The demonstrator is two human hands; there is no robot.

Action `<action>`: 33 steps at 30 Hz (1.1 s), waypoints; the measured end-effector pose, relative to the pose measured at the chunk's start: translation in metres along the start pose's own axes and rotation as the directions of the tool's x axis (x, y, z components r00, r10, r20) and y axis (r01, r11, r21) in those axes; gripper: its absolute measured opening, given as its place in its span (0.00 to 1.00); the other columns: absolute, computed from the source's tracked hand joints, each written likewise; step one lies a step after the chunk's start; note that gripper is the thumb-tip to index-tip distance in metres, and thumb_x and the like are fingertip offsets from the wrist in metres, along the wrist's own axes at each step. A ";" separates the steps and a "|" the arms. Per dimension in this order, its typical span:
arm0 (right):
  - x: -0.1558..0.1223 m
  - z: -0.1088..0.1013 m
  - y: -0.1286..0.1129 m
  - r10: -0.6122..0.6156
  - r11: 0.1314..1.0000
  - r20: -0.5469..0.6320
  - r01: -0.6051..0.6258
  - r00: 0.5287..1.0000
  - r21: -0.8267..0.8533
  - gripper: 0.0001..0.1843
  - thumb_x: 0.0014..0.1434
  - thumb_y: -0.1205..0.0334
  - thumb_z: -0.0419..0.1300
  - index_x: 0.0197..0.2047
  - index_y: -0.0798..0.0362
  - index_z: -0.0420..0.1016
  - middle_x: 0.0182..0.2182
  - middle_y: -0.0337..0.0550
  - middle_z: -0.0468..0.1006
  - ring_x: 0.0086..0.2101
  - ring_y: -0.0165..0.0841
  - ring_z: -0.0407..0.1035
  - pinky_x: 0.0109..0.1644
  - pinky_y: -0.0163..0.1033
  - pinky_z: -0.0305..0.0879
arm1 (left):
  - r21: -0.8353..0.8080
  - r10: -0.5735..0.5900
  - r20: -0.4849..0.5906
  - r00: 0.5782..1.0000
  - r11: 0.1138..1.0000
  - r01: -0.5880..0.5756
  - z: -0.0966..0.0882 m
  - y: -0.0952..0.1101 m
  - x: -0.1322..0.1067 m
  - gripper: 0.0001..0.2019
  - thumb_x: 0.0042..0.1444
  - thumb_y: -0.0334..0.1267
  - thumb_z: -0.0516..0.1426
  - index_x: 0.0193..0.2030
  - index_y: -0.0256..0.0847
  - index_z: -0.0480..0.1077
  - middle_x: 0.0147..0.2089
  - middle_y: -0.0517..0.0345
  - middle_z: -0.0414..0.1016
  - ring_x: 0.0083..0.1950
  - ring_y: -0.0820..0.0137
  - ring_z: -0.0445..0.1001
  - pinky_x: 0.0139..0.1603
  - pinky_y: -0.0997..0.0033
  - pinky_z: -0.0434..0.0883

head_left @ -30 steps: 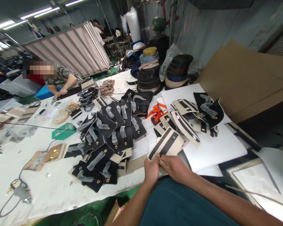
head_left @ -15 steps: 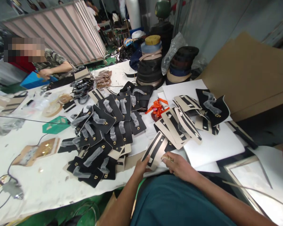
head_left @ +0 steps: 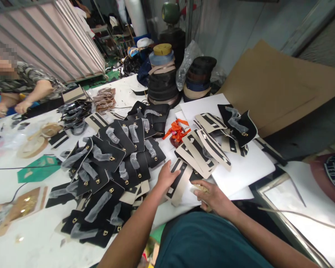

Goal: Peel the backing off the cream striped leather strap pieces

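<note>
I've got left hand (head_left: 166, 176) spread at the panel (head_left: 183, 181), contact unclear; right hand (head_left: 213, 198) pinching a pale bit (head_left: 200, 188). Panel lies near the table's (head_left: 36, 243) front edge. Step: panel handling, probably; next move calls for steady left fingers.

Left grip (head_left: 168, 175) spread, right grip (head_left: 210, 195) curled inward, both arms (head_left: 136, 225) stretched forward

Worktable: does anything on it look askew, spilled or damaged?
Two things: the black panel on the right curls up at its right edge instead of lying flat, and the orange ribbons lie in a loose tangle left of it. I see no damage on the striped panel at the left hand.
</note>
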State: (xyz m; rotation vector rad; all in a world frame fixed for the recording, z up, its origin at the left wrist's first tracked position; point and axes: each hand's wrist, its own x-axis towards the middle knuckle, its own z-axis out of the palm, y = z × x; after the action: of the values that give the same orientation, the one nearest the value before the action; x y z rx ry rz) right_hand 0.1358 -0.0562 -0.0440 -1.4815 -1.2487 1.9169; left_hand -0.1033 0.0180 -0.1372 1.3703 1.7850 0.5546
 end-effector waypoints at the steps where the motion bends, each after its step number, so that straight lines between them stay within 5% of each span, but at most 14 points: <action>1: -0.001 0.000 -0.001 0.011 1.000 0.006 -0.011 1.000 -0.020 0.24 0.61 0.41 0.63 0.47 0.53 0.73 0.23 0.34 0.75 0.17 0.26 0.65 0.23 0.32 0.59 | -0.028 -0.032 0.035 0.999 0.999 0.033 0.004 0.004 0.013 0.40 0.50 0.44 0.69 0.68 0.37 0.64 0.65 0.39 0.72 0.65 0.53 0.72 0.65 0.61 0.65; 4: -0.005 -0.001 -0.005 0.044 0.997 -0.019 -0.045 0.999 -0.060 0.21 0.63 0.41 0.61 0.34 0.53 0.70 0.17 0.36 0.75 0.17 0.26 0.62 0.24 0.32 0.57 | -0.098 -0.125 0.091 0.988 0.986 0.133 0.015 0.007 0.043 0.42 0.43 0.41 0.72 0.65 0.37 0.66 0.61 0.39 0.76 0.61 0.53 0.75 0.62 0.62 0.66; 8: -0.008 -0.003 -0.003 0.048 0.998 -0.100 -0.052 0.994 -0.035 0.19 0.64 0.43 0.60 0.33 0.50 0.67 0.16 0.34 0.73 0.17 0.27 0.61 0.25 0.32 0.57 | -0.138 -0.157 0.137 0.978 0.975 0.176 0.021 0.002 0.060 0.32 0.40 0.38 0.72 0.54 0.36 0.72 0.57 0.40 0.77 0.60 0.50 0.75 0.60 0.60 0.67; 12: -0.007 -0.006 0.000 0.039 0.999 -0.195 -0.044 0.980 -0.023 0.20 0.64 0.41 0.60 0.33 0.49 0.65 0.16 0.28 0.64 0.17 0.27 0.58 0.23 0.34 0.56 | -0.245 -0.153 0.333 0.930 0.939 0.242 0.017 -0.001 0.051 0.23 0.39 0.35 0.71 0.45 0.36 0.75 0.44 0.46 0.83 0.46 0.54 0.82 0.49 0.61 0.75; 17: -0.008 -0.010 -0.011 -0.008 0.991 -0.176 -0.016 0.984 -0.135 0.19 0.66 0.42 0.58 0.45 0.50 0.72 0.23 0.31 0.68 0.22 0.30 0.63 0.27 0.36 0.62 | -0.342 -0.157 0.499 0.852 0.868 0.360 0.006 0.005 0.017 0.18 0.38 0.35 0.68 0.40 0.35 0.78 0.36 0.49 0.83 0.35 0.57 0.82 0.39 0.62 0.76; 20: -0.009 -0.009 -0.016 -0.026 0.987 -0.090 0.012 0.996 -0.158 0.19 0.67 0.43 0.57 0.48 0.50 0.74 0.21 0.31 0.68 0.23 0.31 0.65 0.30 0.36 0.63 | -0.386 -0.160 0.503 0.849 0.838 0.387 -0.004 0.009 -0.005 0.16 0.38 0.33 0.65 0.38 0.36 0.78 0.36 0.49 0.84 0.35 0.59 0.81 0.39 0.64 0.76; 24: -0.005 -0.004 -0.015 -0.039 0.986 -0.055 0.029 0.998 -0.165 0.20 0.67 0.41 0.57 0.37 0.50 0.71 0.18 0.30 0.68 0.20 0.30 0.64 0.29 0.35 0.62 | -0.481 -0.136 0.485 0.864 0.783 0.393 -0.020 0.015 -0.033 0.16 0.38 0.31 0.63 0.38 0.36 0.80 0.37 0.49 0.84 0.37 0.57 0.81 0.38 0.65 0.75; 33: 0.015 0.007 -0.019 -0.175 0.947 -0.057 0.153 0.983 -0.283 0.21 0.65 0.41 0.58 0.33 0.50 0.69 0.20 0.30 0.68 0.22 0.29 0.64 0.28 0.33 0.59 | -0.568 -0.037 0.290 0.956 0.798 0.203 -0.037 0.041 -0.075 0.13 0.49 0.35 0.62 0.42 0.36 0.81 0.39 0.50 0.84 0.40 0.58 0.80 0.44 0.64 0.75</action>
State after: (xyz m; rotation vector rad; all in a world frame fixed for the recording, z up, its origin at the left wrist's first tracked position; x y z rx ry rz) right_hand 0.1201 -0.0379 -0.0360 -1.5172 -1.6009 1.6078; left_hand -0.1020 -0.0354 -0.0606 0.8356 1.3060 0.7442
